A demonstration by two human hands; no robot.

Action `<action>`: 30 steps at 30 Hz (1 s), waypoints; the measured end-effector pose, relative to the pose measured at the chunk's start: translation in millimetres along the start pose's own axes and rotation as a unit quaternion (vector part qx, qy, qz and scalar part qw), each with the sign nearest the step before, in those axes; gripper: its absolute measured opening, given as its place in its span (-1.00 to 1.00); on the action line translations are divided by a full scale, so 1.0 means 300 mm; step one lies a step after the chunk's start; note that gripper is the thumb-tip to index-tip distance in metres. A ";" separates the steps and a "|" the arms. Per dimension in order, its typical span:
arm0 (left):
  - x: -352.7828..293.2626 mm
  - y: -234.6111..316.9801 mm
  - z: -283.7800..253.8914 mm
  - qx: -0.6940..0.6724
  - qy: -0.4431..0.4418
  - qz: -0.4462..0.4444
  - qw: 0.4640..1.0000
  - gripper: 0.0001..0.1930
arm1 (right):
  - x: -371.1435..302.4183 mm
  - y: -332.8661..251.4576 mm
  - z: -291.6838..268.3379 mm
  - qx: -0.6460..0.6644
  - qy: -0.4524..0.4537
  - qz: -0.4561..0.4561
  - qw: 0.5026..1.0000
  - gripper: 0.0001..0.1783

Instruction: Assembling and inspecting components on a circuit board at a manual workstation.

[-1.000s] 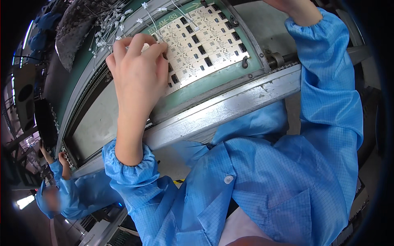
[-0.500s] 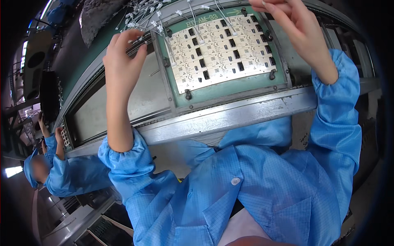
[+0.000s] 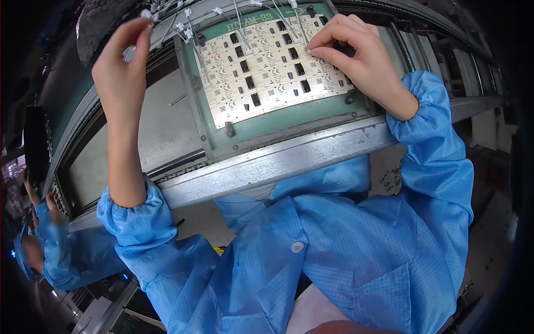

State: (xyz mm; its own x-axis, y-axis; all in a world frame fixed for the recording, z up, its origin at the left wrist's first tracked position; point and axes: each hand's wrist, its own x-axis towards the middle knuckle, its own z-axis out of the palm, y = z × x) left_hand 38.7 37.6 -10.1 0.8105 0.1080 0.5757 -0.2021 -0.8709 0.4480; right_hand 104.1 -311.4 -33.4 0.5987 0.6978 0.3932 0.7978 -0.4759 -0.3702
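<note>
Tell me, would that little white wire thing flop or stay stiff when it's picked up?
Probably floppy: the wires over the panel are thin and lie in bends. Likely very light, since the left hand pinches one end with fingertips only. It may snag, as several wires cross each other.

The left hand [image 3: 119,72] has lifted off the panel of small circuit boards [image 3: 267,67] and moved out to its left, fingertips now pinching a small white connector [image 3: 146,14]. The right hand [image 3: 356,53] has come down from beyond the panel's far edge, fingertips now pressing on the boards
</note>
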 end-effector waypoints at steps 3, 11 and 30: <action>0.088 -0.068 0.033 -0.113 0.063 0.000 0.992 -0.79 | 0.005 -0.014 0.017 0.102 0.038 0.002 0.994 -0.94; 0.274 -0.230 -0.050 -0.214 0.146 0.022 0.966 -0.79 | 0.066 -0.014 0.017 0.097 -0.033 0.000 0.995 -0.93; -0.260 0.229 -0.126 0.161 -0.074 0.093 0.980 -0.86 | 0.017 -0.072 -0.035 -0.087 -0.065 -0.110 0.988 -0.76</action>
State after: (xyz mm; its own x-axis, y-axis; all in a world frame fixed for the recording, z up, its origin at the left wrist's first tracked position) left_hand -59.1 -12.5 1.8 0.8522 -0.1161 0.5102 -0.1886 -0.9777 0.0925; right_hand 90.7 -303.2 -14.5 0.4049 0.8515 0.3331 0.9143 -0.3827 -0.1329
